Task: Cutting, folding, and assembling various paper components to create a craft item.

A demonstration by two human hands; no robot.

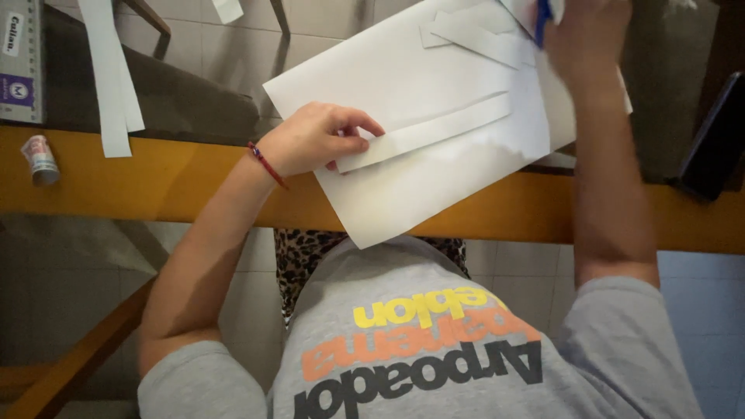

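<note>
— While the left hand (314, 140) lies on the near corner of the big white sheet (434, 155), what is its grip doing?

— It is nearly closed: thumb and fingertips pinch the near end of a paper strip (427, 132) that is partly cut from the sheet. That strip runs away from the hand, up and to the right across the sheet. A thin red bracelet (265, 164) sits on the wrist just behind the hand.

— And the sheet itself?

— It lies tilted on the surface (155, 174), one corner hanging over the yellow wooden edge toward the grey shirt (419, 341).

— The right hand?

— The right hand (586, 35) is at the far side of the sheet, blurred and partly cut off by the top of the frame. Its grip is closed around something blue (542, 19); I cannot make out what kind of tool it is.

— How many strips do you count?

— One in the left hand's pinch. Beyond it, near the right hand, loose strips (473, 35) lie overlapping on the sheet; two, perhaps three, hard to tell. Far left of the sheet two more long strips (112, 77) lie side by side.

— Anything else?

— One small roll of tape (40, 159) left of the sheet, by the edge, and one dark flat device (714, 136) on its right, partly out of view.
</note>
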